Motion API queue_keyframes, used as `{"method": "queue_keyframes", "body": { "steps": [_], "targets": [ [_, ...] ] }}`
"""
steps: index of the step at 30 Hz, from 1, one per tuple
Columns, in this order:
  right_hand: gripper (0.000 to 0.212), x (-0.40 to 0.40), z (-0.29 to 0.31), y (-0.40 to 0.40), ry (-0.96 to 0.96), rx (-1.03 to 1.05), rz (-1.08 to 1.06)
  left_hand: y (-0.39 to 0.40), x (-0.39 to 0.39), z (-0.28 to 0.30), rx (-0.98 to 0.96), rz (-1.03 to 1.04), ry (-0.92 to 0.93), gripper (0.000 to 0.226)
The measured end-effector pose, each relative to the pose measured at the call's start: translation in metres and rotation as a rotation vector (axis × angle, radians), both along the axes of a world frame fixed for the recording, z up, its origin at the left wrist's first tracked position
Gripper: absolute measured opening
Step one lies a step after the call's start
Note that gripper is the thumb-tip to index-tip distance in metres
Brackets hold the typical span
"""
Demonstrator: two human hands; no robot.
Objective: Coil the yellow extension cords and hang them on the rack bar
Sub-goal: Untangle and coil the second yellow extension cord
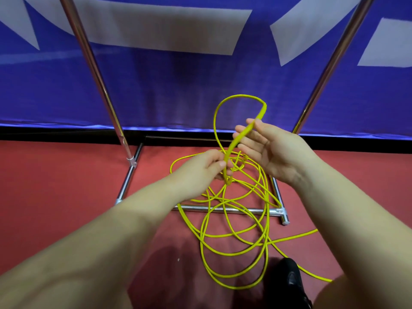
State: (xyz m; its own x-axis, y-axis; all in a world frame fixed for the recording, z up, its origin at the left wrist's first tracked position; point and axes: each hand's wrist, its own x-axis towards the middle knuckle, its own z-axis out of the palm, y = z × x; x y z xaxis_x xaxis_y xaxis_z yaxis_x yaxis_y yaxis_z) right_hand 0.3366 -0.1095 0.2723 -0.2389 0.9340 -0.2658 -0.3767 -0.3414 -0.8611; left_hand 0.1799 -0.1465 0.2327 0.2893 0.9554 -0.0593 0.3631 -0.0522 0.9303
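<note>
Nearest, a black shoe [293, 279] is seen on the red floor [55, 186], just beside the closest loops of the cord [225, 253]. That cord is thin, glossy and bright yellow, and most of it is spread over the floor in loose, overlapping loops of uneven size, not yet gathered into a neat coil. Some loops are laid across the chrome base bar [240, 211] of the rack, and one strand is run off to the right along the floor, out past the right forearm.

Higher up, a strand is pinched between the thumb and curled fingers of the left hand [205, 168], with the cord hanging down from that grip into the tangle below. From the same grip the cord is carried up and to the right, across the right hand [267, 150]. That hand is held palm-up with its fingers spread and nearly straight; the cord is laid over the fingers [242, 136] and steadied by the thumb rather than clasped. Beyond the fingertips a raised loop is formed in the air and brought back down to the pile.

Farther back, two slanted chrome uprights [98, 81] are seen rising from the base. Behind them a blue banner [178, 85] with pale shapes is hung.
</note>
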Motion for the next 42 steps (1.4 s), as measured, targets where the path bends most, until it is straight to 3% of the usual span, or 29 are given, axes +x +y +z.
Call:
{"method": "queue_keyframes", "body": {
  "steps": [2, 4, 7, 10, 15, 18, 22, 26, 28, 31, 33, 35, 37, 42],
  "targets": [
    [0.019, 0.003, 0.0, 0.003, -0.123, 0.057, 0.026, 0.005, -0.001, 0.006, -0.01, 0.128, -0.102, 0.024],
    [0.017, 0.004, -0.006, 0.001, -0.365, 0.15, 0.118, 0.011, -0.008, 0.011, -0.03, 0.284, -0.226, 0.028],
    [0.033, -0.002, -0.019, -0.008, -0.769, 0.34, 0.402, 0.017, -0.021, 0.017, -0.149, 0.413, -0.384, 0.027],
    [0.043, -0.013, -0.032, -0.017, -0.981, 0.429, 0.679, 0.019, -0.03, 0.019, -0.25, 0.461, -0.5, 0.026],
    [0.016, -0.028, -0.039, -0.024, -0.856, 0.454, 0.638, 0.022, -0.034, 0.021, -0.321, 0.526, -0.675, 0.023],
    [0.021, -0.032, -0.036, -0.021, -0.798, 0.433, 0.518, 0.021, -0.033, 0.02, -0.298, 0.478, -0.723, 0.024],
    [0.021, -0.022, -0.024, -0.009, -0.583, 0.228, 0.245, 0.014, -0.025, 0.004, -0.233, 0.273, -0.252, 0.026],
    [0.018, -0.014, -0.017, -0.003, -0.308, 0.016, 0.111, -0.001, -0.005, -0.013, -0.18, -0.039, 0.141, 0.026],
    [0.017, -0.012, -0.013, -0.002, -0.199, -0.044, 0.068, -0.003, -0.001, -0.016, -0.095, -0.066, 0.341, 0.031],
    [0.016, -0.01, -0.007, -0.001, -0.034, -0.093, 0.004, -0.001, -0.002, -0.01, 0.044, -0.017, 0.375, 0.025],
    [0.013, -0.008, -0.006, -0.001, -0.009, -0.042, -0.023, 0.001, -0.003, -0.004, 0.079, 0.017, 0.304, 0.021],
    [0.012, -0.008, -0.008, -0.002, -0.207, 0.079, 0.007, 0.002, -0.002, -0.001, 0.006, 0.047, 0.113, 0.021],
    [0.025, -0.008, -0.018, -0.007, -0.484, 0.199, 0.094, 0.003, -0.003, 0.001, -0.061, 0.127, -0.053, 0.024],
    [0.035, -0.013, -0.041, -0.023, -0.998, 0.412, 0.7, 0.007, -0.016, 0.017, -0.172, 0.35, -0.411, 0.026]
  ]
}}
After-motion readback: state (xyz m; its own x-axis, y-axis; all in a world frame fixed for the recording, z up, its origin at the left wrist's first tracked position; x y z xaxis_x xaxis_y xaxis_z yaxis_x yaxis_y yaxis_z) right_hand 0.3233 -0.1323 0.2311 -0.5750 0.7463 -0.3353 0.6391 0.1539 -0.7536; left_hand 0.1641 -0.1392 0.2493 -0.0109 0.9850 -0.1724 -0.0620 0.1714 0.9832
